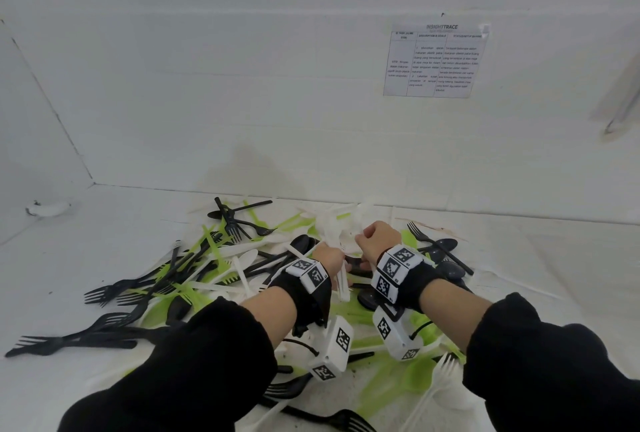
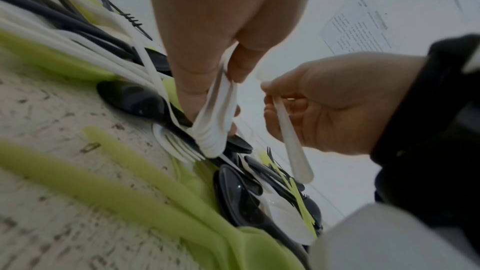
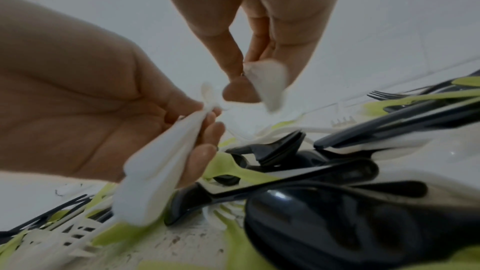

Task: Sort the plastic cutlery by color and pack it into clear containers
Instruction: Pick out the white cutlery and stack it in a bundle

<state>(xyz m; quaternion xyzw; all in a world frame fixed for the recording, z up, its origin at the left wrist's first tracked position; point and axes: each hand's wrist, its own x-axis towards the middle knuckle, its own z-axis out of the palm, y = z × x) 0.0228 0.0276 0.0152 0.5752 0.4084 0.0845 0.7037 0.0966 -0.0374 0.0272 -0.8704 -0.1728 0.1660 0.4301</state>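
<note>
A mixed pile of black forks [image 1: 114,293], green cutlery [image 1: 408,376] and white cutlery [image 1: 242,258] covers the table. Above its middle, my left hand [image 1: 337,251] grips a bundle of white cutlery [image 2: 215,126] by the necks, handles hanging down. Close to its right, my right hand [image 1: 367,234] pinches a single white spoon [image 3: 270,81] near its bowl, its handle [image 2: 293,145] pointing down. In the right wrist view the left hand [image 3: 205,122] curls round the white bundle [image 3: 155,171]. Black spoons [image 3: 337,223] lie just below both hands.
A white wall stands right behind the pile, with a printed sheet [image 1: 434,60] taped to it. A small white object [image 1: 48,208] lies at the far left corner. A white fork [image 1: 443,372] lies near my right forearm. A speckled white cloth [image 2: 52,110] covers the table.
</note>
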